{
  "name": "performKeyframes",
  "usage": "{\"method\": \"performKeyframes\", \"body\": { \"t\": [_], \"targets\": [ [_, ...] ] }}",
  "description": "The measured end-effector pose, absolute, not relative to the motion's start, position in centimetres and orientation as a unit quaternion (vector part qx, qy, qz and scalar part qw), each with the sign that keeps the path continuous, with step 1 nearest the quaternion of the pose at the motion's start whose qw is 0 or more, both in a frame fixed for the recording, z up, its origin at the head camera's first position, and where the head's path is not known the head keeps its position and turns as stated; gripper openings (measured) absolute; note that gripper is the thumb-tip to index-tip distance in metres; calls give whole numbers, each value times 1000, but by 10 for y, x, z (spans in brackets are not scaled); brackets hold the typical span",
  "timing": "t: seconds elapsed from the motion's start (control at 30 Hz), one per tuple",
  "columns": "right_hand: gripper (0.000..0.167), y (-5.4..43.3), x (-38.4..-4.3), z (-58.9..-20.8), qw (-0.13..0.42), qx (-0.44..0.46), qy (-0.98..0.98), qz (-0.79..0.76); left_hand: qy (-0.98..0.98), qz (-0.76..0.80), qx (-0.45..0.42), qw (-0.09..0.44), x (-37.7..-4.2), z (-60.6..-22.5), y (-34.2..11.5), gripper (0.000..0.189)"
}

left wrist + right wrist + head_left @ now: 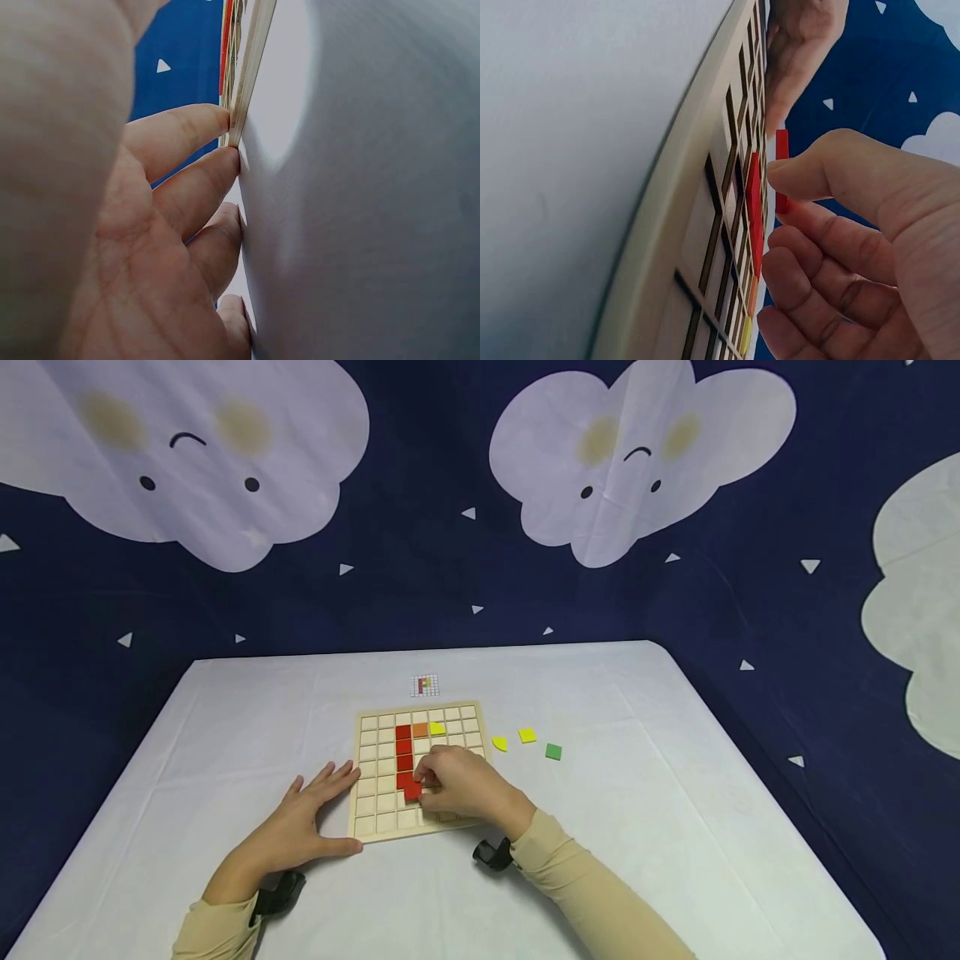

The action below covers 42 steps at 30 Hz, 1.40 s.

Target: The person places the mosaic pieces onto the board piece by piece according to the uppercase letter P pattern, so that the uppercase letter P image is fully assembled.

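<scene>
My right hand [468, 787] pinches a red square tile [412, 792] between thumb and index finger, low over the wooden grid board [372, 803]. In the right wrist view the held red tile [782, 142] stands a little off the board's surface. A column of red tiles [404, 747] lies in the grid just beyond it. At the column's far end sit an orange tile [420, 730] and a yellow tile [437, 728]. My left hand [294, 828] is spread at the board's left side, two fingertips against its edge in the left wrist view.
Right of the board lie a yellow rounded tile [499, 744], a yellow square tile [527, 736] and a green tile [553, 752]. Behind the board is a small printed grid card [425, 686]. A white cloth [637, 827] covers the table, with a dark blue cloud-patterned backdrop [420, 602] behind.
</scene>
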State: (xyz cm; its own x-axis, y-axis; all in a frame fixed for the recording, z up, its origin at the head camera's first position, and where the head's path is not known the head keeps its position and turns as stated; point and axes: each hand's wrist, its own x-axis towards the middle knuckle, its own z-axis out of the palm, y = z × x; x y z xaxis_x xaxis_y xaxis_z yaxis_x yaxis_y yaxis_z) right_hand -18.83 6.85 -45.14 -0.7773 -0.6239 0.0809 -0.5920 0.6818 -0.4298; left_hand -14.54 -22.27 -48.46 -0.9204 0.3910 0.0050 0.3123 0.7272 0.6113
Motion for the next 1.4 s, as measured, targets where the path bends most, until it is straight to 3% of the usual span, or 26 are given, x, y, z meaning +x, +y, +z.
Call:
{"method": "performKeyframes", "body": {
  "t": [1.4],
  "targets": [
    [20, 57, -183, -456, 52, -328, 921, -202, 925, 319, 195, 65, -147, -484, -223, 110]
  ]
}}
